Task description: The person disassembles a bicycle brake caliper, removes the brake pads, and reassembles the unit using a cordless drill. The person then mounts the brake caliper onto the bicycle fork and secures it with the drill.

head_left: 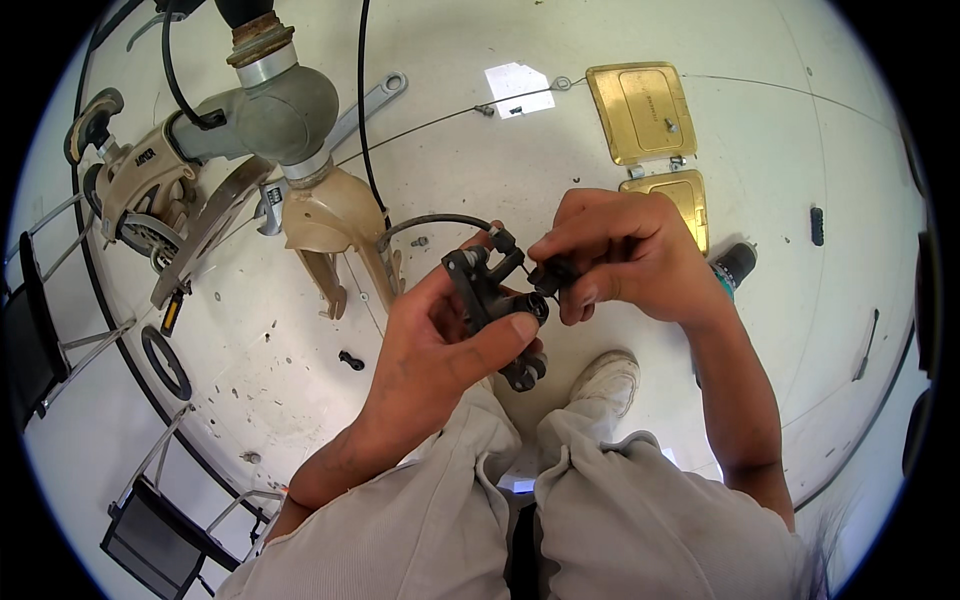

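In my left hand is a black brake caliper, gripped with the fingers behind it and the thumb across its front. A black cable curves from its upper end toward the tan fork. My right hand pinches a small black round part between thumb and fingers, close beside the caliper's round opening. Whether the two pieces touch, I cannot tell. The fingers of my left hand behind the caliper are partly hidden.
The bare fork and grey frame head stand at the upper left. Around lie an adjustable wrench, a large spanner, brass floor plates, a power drill, a black ring and small hardware. Chairs line the left.
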A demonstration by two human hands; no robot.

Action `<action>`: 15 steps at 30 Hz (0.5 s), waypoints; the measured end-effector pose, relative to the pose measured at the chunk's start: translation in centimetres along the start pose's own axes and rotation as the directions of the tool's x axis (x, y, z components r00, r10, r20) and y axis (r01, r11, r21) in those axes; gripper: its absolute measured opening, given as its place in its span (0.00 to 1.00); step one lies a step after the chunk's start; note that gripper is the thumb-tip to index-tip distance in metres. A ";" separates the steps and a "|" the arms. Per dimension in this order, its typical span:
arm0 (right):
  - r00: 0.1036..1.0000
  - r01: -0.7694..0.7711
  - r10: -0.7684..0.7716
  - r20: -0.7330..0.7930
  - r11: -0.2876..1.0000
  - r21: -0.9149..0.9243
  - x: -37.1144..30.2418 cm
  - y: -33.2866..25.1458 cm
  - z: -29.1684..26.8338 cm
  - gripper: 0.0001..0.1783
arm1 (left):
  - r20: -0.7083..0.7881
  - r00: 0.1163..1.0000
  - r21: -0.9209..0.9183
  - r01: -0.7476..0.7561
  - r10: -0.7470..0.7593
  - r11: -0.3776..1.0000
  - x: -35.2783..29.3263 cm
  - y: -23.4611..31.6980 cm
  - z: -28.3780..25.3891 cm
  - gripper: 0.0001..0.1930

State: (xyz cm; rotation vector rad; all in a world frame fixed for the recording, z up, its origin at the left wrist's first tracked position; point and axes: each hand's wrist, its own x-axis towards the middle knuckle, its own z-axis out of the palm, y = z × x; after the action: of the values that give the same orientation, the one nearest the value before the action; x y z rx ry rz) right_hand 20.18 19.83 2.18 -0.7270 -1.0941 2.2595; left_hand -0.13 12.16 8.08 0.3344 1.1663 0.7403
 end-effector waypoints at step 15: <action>0.997 0.063 -0.066 0.028 0.994 0.087 0.3 1.7 -0.9 0.26 | -0.018 0.998 -0.089 0.062 -0.063 0.994 -0.5 0.8 0.3 0.26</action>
State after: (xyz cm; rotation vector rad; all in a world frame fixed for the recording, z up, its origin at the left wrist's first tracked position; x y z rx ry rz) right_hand 20.20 19.65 0.25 -0.6147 -1.0133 2.2547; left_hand -0.23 12.46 9.05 0.2160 1.1546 0.7395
